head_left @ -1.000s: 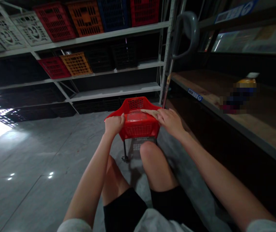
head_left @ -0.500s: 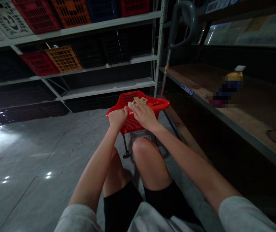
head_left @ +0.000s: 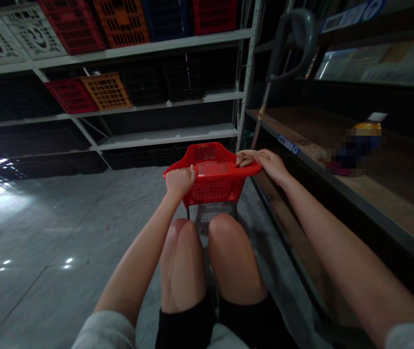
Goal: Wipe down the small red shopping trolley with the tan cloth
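A red plastic shopping cart (head_left: 212, 189) stands in front of my knees, with a clear panel set in the middle of its handle. My left hand (head_left: 180, 181) is closed round the handle's left end. At the right end, my right hand (head_left: 272, 165) presses a beige cloth (head_left: 247, 157) onto the red rim, its fingers over the fabric. Part of the cloth hangs over the inner side of the handle. What the basket holds, if anything, is hidden.
White metal shelving (head_left: 170, 138) with coloured crates (head_left: 108, 91) stands ahead. On the right runs a wooden shelf (head_left: 384, 189) bearing a blurred bottle (head_left: 368, 128). A grey looped handle on a pole (head_left: 290, 48) leans in the corner. Grey floor (head_left: 65, 218) spreads left.
My right hand has slid the cloth from the middle of the handle to its right end, uncovering the clear panel. My left hand keeps its grip on the left end.
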Action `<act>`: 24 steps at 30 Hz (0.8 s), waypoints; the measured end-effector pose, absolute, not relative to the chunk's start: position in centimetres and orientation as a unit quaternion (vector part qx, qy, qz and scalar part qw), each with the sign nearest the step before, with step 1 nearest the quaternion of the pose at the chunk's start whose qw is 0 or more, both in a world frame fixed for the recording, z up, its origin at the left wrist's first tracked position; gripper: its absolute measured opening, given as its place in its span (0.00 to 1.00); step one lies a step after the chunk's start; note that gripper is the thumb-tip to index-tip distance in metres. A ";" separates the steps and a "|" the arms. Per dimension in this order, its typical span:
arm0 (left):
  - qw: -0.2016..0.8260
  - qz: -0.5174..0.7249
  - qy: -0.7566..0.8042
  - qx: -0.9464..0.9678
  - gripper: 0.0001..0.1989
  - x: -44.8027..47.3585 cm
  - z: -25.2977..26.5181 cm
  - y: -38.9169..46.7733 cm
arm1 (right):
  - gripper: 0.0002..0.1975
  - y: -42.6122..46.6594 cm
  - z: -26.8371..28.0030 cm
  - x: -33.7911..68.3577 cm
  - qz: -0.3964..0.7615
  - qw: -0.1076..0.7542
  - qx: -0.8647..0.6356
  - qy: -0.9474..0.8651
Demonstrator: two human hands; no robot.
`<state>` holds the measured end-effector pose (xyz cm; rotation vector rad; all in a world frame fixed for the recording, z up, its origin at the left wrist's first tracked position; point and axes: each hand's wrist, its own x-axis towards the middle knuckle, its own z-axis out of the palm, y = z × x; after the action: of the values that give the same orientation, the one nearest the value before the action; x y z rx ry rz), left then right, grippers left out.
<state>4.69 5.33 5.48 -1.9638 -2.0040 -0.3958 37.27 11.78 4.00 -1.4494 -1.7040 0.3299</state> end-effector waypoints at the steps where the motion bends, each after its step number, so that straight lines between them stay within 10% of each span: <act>1: 0.155 -0.143 -0.700 -0.682 0.35 4.7 5.4 5.3 | 0.14 12.4 4.3 37.0 0.159 0.422 -0.600 -0.660; 10: 0.155 -0.190 -0.696 -0.675 0.34 4.8 4.7 4.7 | 0.18 4.7 4.5 26.5 -0.038 0.403 -0.560 -0.723; 19: -0.002 -0.437 -0.552 -0.710 0.26 5.9 6.9 3.2 | 0.31 6.7 6.6 18.2 0.261 0.519 -0.434 -0.688; 24: 0.056 -0.311 -0.535 -0.784 0.25 10.2 6.8 2.8 | 0.46 9.3 6.5 22.7 0.296 0.528 -0.477 -0.636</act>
<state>10.21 2.77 6.79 -2.3777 -1.6218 -0.9431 22.68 9.30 6.49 -1.1401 -1.5205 0.7082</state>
